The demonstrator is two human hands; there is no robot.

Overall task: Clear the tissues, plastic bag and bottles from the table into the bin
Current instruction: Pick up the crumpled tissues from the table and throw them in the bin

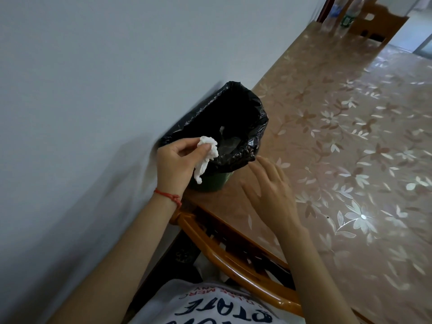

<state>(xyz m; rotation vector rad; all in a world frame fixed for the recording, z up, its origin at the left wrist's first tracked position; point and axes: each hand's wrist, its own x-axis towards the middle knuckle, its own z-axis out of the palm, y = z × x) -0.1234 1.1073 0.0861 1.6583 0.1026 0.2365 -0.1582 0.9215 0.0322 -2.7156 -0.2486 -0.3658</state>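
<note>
Black liner: crinkled black plastic bin bag [253,108] folded over the rim of a small dark green round bin [210,182]; bin stands on the surface at its corner, against the pale wall [93,66].
Bin contents: something clear and filmy, likely a plastic bag [228,143], lies low inside; not sharp enough to say more.
Tissue: crumpled white paper tissue [207,155], held at the bin's near rim, its top over the opening, a twisted tail hanging down in front of the green wall.
Left hand: left hand [174,162] pinches the tissue, thumb and curled fingers [187,146] clamped on its upper part; red string bracelet [169,195] at the wrist.
Right hand: right hand [271,190] hovers over the surface just beside the bin, palm down, fingers [264,163] spread apart and relaxed, holding nothing.
Surface: long table under a glossy pinkish-brown plastic cover printed with pale flowers [350,136].
Bottles: clear plastic bottles [339,17] stand upright at the far end, well apart from the bin; one carries a green label, another a blue one, wording too blurred to read.
Chairs: orange-brown wooden chair back [233,258] near the person, another [376,22] at the far end.
Writing: white T-shirt [210,305], dark letters seen upside down, "STATE" legible; smaller red line only partly readable.
</note>
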